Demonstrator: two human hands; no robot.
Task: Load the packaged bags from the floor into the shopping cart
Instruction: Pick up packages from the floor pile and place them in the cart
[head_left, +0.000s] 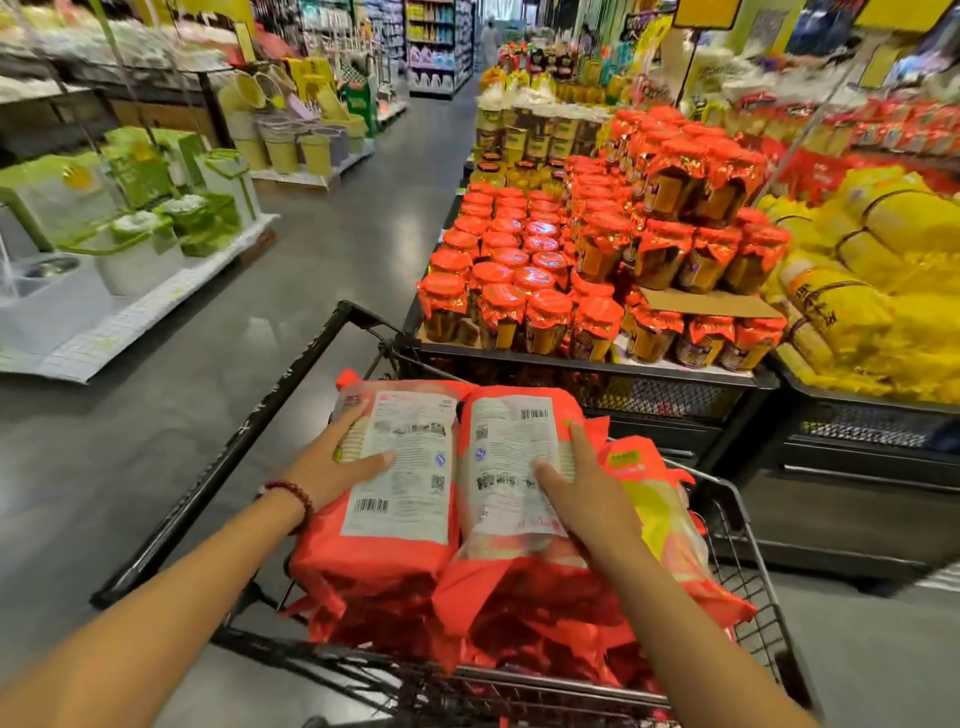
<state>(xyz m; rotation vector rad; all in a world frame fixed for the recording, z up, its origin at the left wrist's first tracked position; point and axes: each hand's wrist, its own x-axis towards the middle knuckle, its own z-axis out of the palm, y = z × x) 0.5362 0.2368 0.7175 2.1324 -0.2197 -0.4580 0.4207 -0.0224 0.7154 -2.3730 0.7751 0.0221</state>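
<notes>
A black wire shopping cart (228, 441) stands in front of me, piled with several orange-red packaged bags. Two bags lie side by side on top, white label sides up. My left hand (337, 462) rests flat on the left top bag (395, 519), fingers spread and straight over its left edge and label. Stretched fingers of my right hand (582, 488) press down on the right top bag (509, 467). Another bag with a yellow-green label (654, 499) leans at the cart's right side. No bag is visible on the floor.
A low black display stand (587, 366) stacked with red-lidded jars sits just beyond the cart's front right. Yellow packages (872, 291) fill a bin to the right. White and green bins on a low platform (130, 306) line the left. The grey aisle floor (363, 208) runs ahead.
</notes>
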